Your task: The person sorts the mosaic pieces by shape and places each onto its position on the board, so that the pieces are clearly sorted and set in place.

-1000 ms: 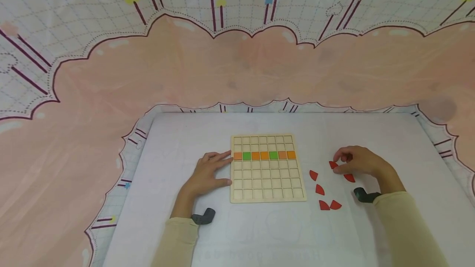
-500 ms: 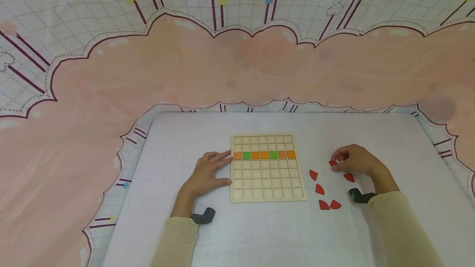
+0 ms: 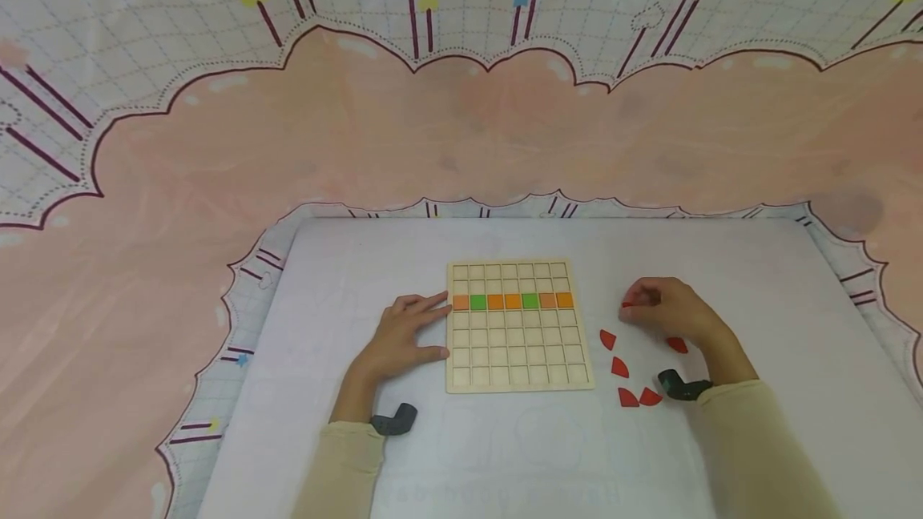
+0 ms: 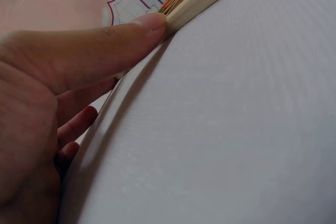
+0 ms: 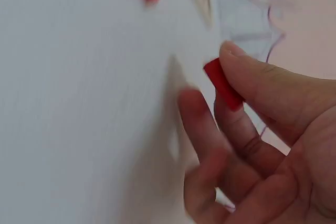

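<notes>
A square wooden grid board (image 3: 517, 357) lies on the white table. One row of it, above the middle, is filled with orange, peach and green square tiles (image 3: 513, 302). My left hand (image 3: 404, 340) touches the board's left edge with extended fingers and thumb; the left wrist view shows the thumb (image 4: 149, 23) against the wooden side. Between thumb and finger, my right hand (image 3: 671, 311) pinches a red quarter-circle piece (image 5: 223, 83) off the table, right of the board. In the head view the fingers mostly cover this piece.
Several more red quarter-circle pieces (image 3: 619, 367) lie flat between the board and my right forearm, with one (image 3: 676, 344) below the right hand. Dark wrist cameras (image 3: 394, 420) sit on both wrists. A cloud-patterned cloth (image 3: 461, 134) hangs behind the white table (image 3: 519, 455).
My right hand has lifted the red quarter-circle piece off the table and moved left towards the board. The left hand stays at the board's edge.
</notes>
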`<state>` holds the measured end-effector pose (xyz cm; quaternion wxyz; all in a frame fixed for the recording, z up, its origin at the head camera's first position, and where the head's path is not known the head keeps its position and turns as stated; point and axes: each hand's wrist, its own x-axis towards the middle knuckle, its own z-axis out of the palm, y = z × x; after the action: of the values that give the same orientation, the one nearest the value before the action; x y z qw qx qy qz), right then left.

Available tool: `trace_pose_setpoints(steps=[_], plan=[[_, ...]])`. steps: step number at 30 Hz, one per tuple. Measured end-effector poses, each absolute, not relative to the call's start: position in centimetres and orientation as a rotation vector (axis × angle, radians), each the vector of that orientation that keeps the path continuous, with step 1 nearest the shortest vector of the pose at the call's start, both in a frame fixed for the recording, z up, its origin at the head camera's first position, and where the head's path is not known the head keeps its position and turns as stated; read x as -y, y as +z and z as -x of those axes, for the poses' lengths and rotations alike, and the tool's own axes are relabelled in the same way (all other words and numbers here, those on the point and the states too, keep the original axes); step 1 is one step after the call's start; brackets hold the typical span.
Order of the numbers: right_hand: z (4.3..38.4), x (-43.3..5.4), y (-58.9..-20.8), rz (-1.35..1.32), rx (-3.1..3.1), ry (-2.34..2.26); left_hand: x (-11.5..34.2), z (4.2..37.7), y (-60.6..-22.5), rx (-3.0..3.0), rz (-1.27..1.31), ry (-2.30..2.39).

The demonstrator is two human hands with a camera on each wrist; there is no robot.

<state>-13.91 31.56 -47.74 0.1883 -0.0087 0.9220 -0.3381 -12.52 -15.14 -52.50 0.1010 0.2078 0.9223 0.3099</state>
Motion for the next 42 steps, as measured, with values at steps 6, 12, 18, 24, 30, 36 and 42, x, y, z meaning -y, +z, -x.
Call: trace_pose_setpoints(steps=[6,12,18,24,30,36,42], plan=[[14.4,-27.2,-46.7,0.118,-2.541,-1.113,15.2,12.5,-52.5,-2.719,-0.630,0.929],[15.1,-22.3,-47.5,0.146,-2.459,-1.292,15.3,12.5,-52.4,-2.723,-0.650,0.930],[15.3,-17.6,-48.1,0.208,-2.424,-1.371,15.3,12.4,-52.3,-2.724,-0.659,0.951],[15.4,-14.0,-48.7,0.192,-2.342,-1.436,15.3,12.4,-52.2,-2.719,-0.655,0.945],[15.6,-11.4,-49.2,0.201,-2.379,-1.415,15.3,12.5,-52.3,-2.720,-0.649,0.924],[15.9,-9.6,-49.5,0.168,-2.348,-1.468,15.4,12.5,-52.3,-2.718,-0.657,0.926],[15.8,-8.7,-50.0,0.053,-2.356,-1.488,15.3,12.5,-52.2,-2.718,-0.658,0.919]])
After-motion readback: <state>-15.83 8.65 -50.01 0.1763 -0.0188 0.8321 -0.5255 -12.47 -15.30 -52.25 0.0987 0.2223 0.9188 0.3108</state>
